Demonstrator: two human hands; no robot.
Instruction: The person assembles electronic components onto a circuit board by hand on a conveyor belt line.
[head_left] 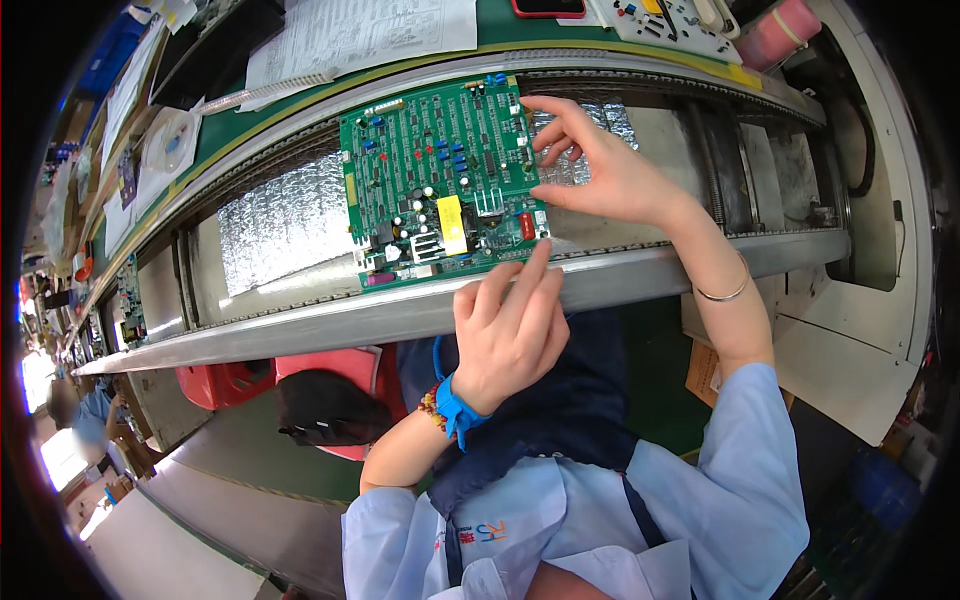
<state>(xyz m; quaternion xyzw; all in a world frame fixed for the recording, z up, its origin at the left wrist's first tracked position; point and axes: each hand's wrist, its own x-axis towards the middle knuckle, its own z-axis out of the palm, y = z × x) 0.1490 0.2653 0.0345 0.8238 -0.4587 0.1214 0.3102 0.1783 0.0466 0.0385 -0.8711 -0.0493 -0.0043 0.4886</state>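
Observation:
A green circuit board (400,170) lies across the two rails of a conveyor, crowded with small parts. On it are a yellow block-shaped component (452,225), a red component (527,226) and several blue and red bits. My right hand (615,175) is at the board's right edge, thumb and index finger spread apart and touching that edge, other fingers curled loosely. Over the near rail, my left hand (510,325) stretches its index finger to the board's near right corner, nothing visible in its grasp. A blue band (457,408) wraps my left wrist.
The near metal rail (320,322) runs along my side. Silver foil-like sheeting (285,220) lies between the rails. Beyond are printed papers (370,38), a phone with a red edge (548,8) and a white tray of small parts (675,25). A red stool (225,383) stands below left.

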